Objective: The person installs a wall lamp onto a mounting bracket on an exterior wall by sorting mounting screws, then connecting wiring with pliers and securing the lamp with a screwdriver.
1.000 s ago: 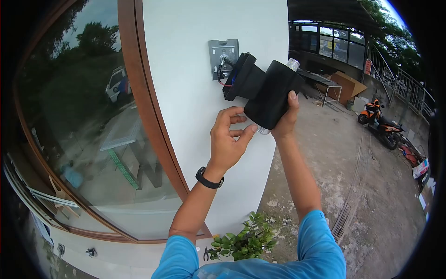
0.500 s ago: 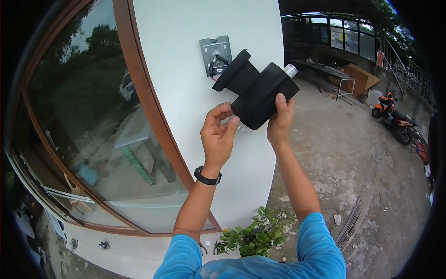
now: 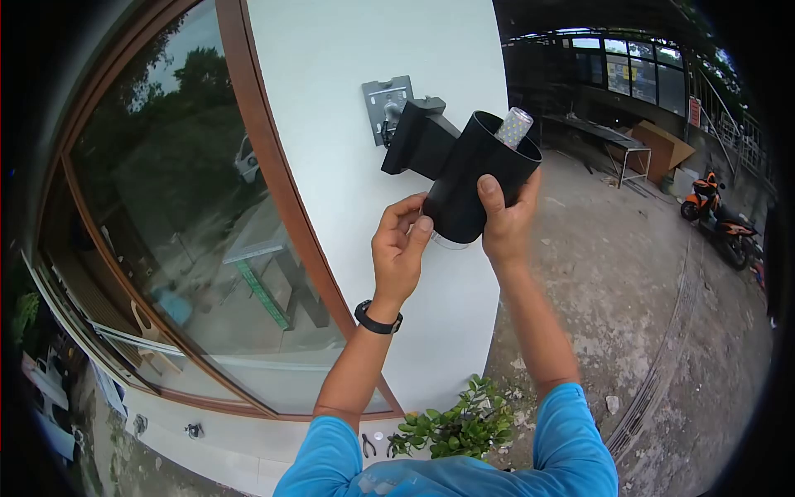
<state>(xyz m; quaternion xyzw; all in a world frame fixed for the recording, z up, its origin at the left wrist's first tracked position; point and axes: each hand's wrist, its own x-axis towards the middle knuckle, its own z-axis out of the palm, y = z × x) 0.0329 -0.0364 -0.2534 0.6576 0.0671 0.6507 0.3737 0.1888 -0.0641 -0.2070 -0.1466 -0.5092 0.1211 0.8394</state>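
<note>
A black cylindrical wall lamp (image 3: 464, 186) is held up tilted in front of the white wall. Out of its upper open end sticks an LED corn bulb (image 3: 514, 128) dotted with small yellow chips. Clear material shows at the lower end, partly hidden by fingers. My right hand (image 3: 509, 215) grips the lamp's side, thumb across the front. My left hand (image 3: 403, 244) pinches at the lower rim with thumb and fingers. Behind the lamp's square base, a grey metal mounting plate (image 3: 387, 91) is fixed to the wall, with wires at it partly hidden.
A wood-framed window (image 3: 273, 166) stands left of the wall. Below are a leafy plant (image 3: 460, 422) and pliers (image 3: 368, 446) on the ledge. Farther right are a metal table (image 3: 625, 153), a cardboard sheet (image 3: 662, 149) and an orange motorbike (image 3: 716, 215).
The lamp has turned so its upper opening faces me more, and the bulb shows more fully. Both hands keep hold, and the view has shifted slightly.
</note>
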